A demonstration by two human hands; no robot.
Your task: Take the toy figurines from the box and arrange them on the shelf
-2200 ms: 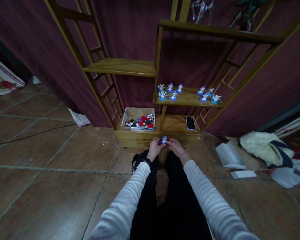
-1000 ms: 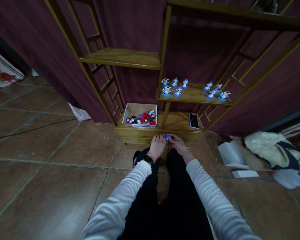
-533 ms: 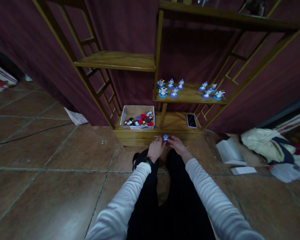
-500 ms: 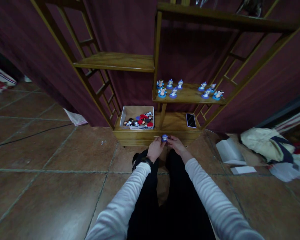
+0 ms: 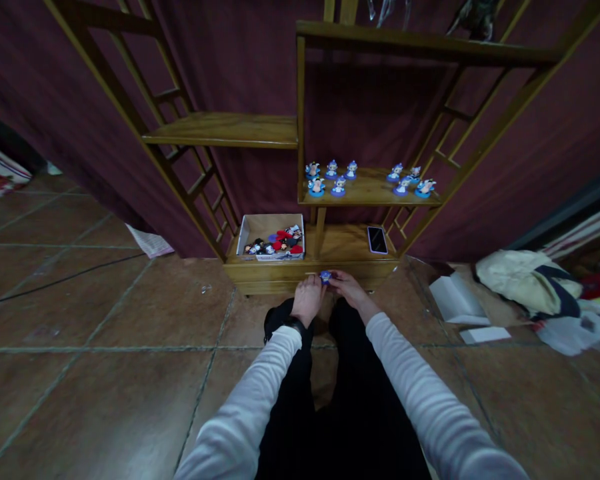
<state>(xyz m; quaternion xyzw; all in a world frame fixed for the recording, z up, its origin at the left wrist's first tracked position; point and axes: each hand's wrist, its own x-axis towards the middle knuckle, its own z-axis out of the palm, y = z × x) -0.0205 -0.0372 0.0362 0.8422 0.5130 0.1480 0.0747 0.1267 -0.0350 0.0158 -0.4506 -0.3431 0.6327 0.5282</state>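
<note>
Between my two hands is a small blue-purple figurine (image 5: 325, 277), held in front of the lower edge of the wooden shelf unit (image 5: 270, 269). My left hand (image 5: 308, 297) grips it from the left with closed fingers. From the right, the fingertips of my right hand (image 5: 349, 289) pinch it. Beyond my left hand, a cardboard box (image 5: 271, 223) with several red, black and white figurines (image 5: 286, 244) sits on the bottom shelf. Above, two groups of similar blue and white figurines, one a blue-based figurine (image 5: 339, 187), stand upright on the middle shelf (image 5: 365, 193).
A phone (image 5: 377, 240) lies on the bottom shelf at right. On the floor to the right are a white open box (image 5: 457, 300), a flat white piece (image 5: 485, 335), a cream bag (image 5: 523, 280) and a plastic bag (image 5: 570, 330). A black cable (image 5: 75, 275) crosses the floor at left.
The view has shifted slightly, so the shelf appears a little further left. Both hands keep hold of the figurine in nearly the same place before the shelf.
</note>
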